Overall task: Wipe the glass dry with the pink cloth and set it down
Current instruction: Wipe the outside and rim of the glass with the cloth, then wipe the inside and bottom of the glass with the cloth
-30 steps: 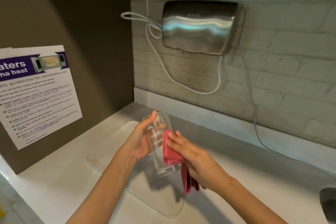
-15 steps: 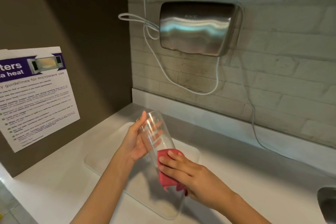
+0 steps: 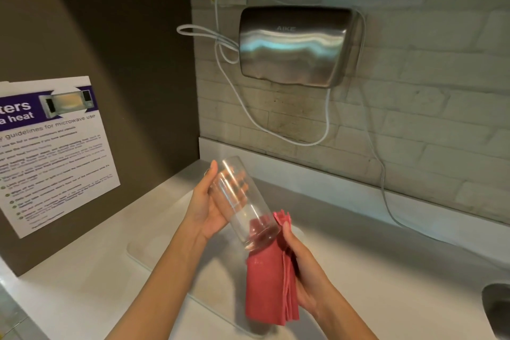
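L hand (image 3: pixel 209 207) gripping tilted drinking glass (image 3: pixel 242 207) w/ fingers; R hand (image 3: pixel 303 270) clutching folded pink cloth (image 3: pixel 269 287) against glass base.

Both bare forearms reach forward and converge. The left hand (image 3: pixel 209 207) is cupped palm-right, thumb up, fingers curled around the tilted glass (image 3: pixel 242 204). The right hand (image 3: pixel 300 265), lower and nearer, pinches the pink cloth (image 3: pixel 267 284), thumb pointing up beside the glass's lower end.

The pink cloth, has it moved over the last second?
Yes. The pink cloth has slid from the glass's side toward its base, lower over the clear mat.
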A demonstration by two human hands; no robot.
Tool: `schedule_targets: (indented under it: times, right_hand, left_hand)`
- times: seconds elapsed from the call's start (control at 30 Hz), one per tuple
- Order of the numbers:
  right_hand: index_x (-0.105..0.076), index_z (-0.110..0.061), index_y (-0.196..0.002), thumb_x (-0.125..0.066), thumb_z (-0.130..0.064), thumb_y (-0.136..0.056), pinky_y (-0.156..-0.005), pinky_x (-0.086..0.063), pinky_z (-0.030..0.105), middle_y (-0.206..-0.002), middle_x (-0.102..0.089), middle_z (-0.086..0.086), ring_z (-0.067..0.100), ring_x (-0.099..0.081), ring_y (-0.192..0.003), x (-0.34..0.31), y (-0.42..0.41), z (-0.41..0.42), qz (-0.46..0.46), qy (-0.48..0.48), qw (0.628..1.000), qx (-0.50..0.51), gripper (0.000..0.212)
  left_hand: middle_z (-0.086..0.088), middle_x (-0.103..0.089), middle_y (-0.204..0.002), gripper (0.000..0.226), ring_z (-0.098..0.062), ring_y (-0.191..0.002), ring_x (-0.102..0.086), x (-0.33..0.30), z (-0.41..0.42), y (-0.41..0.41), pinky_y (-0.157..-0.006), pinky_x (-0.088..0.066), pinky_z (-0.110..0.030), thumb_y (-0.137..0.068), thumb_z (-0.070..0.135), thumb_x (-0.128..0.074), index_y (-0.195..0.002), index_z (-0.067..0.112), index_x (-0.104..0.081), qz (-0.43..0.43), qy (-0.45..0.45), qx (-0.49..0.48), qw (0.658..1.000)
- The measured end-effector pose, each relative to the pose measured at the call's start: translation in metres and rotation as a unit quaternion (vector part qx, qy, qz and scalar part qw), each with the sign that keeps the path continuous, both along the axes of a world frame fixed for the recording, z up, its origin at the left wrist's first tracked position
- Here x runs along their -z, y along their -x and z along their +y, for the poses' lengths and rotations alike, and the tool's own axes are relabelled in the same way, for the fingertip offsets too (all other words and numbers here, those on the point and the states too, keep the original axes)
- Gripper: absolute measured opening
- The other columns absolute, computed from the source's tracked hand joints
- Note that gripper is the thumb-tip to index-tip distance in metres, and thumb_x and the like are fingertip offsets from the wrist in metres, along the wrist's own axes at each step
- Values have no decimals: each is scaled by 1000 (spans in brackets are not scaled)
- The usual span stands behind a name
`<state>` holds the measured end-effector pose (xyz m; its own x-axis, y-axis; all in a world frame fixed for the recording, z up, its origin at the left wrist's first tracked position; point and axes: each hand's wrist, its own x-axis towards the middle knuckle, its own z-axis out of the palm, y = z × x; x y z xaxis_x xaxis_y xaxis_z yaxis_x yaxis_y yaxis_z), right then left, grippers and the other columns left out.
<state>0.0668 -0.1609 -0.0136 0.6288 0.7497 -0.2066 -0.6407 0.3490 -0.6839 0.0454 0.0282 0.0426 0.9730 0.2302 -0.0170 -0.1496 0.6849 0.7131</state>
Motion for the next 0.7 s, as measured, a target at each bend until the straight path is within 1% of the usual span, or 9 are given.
schedule_targets:
  times: [0.1, 0.23, 0.3, 0.33, 0.4, 0.47, 0.5, 0.6, 0.7]
  right_hand:
    - [-68, 1, -108, -94, -27, -49, -76, -59, 46, -106, -66, 31, 39, -69, -88, 5, 5, 10, 39, -30, 999, -16, 70]
    - [-73, -2, -98, -97, -22, -35, -72, -60, 45, -97, -69, 31, 37, -70, -79, 11, 9, 21, 37, -68, 996, 37, 71]
    - [-65, -4, -107, -96, -21, -34, -68, -60, 44, -98, -67, 30, 36, -69, -76, 9, 9, 26, 24, -86, 993, 73, 81]
    - [-62, -5, -111, -96, -22, -35, -67, -60, 43, -100, -66, 29, 35, -69, -76, 8, 8, 28, 16, -90, 992, 89, 85]
    - [-59, -5, -115, -92, -24, -44, -67, -59, 41, -99, -67, 24, 32, -68, -77, 7, 5, 31, -32, -72, 989, 123, 81]
    - [-59, -5, -116, -88, -28, -55, -74, -57, 40, -99, -70, 21, 34, -69, -86, 5, 5, 32, -127, -31, 978, 164, 71]
    - [-60, -10, -116, -86, -30, -59, -78, -56, 40, -102, -71, 18, 33, -68, -92, 6, 6, 32, -184, 0, 966, 182, 66]
    - [-58, -24, -120, -81, -36, -69, -86, -55, 29, -108, -72, 1, 19, -67, -100, 9, 12, 28, -337, 90, 910, 226, 57]
    - [-51, -28, -130, -63, -26, -86, -89, -47, 12, -117, -66, -17, 1, -60, -109, 9, 15, 24, -408, 118, 879, 216, 45]
  left_hand:
    - [-8, -71, -95, 63, -21, -84, -67, -2, -3, -3, -74, -55, -34, -55, 54, -80, -102, 13, -67, -25, -10, 8, 1000]
    - [-10, -64, -102, 54, -21, -91, -65, -8, -13, 0, -80, -56, -35, -75, 51, -59, -111, 10, -61, -12, -54, -29, 998]
    - [-10, -56, -113, 77, -20, -104, -58, -11, -25, 3, -94, -49, -39, -71, 54, -59, -129, 5, -44, 33, -127, -106, 986]
    - [-7, -52, -119, 89, -19, -109, -54, -8, -34, 7, -97, -45, -39, -65, 59, -60, -134, 8, -33, 72, -184, -150, 969]
    - [2, -55, -121, 95, -12, -105, -57, 3, -55, 21, -89, -46, -31, -55, 69, -60, -131, 24, -23, 109, -267, -213, 934]
    - [9, -66, -110, 88, -10, -92, -67, 15, -76, 33, -73, -51, -22, -55, 73, -61, -124, 38, -20, 91, -280, -209, 933]
    - [8, -65, -110, 82, -10, -91, -69, 20, -82, 33, -70, -52, -21, -59, 71, -62, -122, 41, -19, 89, -277, -207, 934]
    - [-6, -61, -116, 59, -15, -94, -66, 25, -80, 22, -77, -52, -29, -83, 53, -56, -125, 36, -19, 103, -249, -222, 937]
    - [-14, -64, -113, 55, -28, -92, -68, 28, -66, 19, -77, -55, -40, -87, 45, -55, -131, 18, -34, 106, -145, -210, 961]
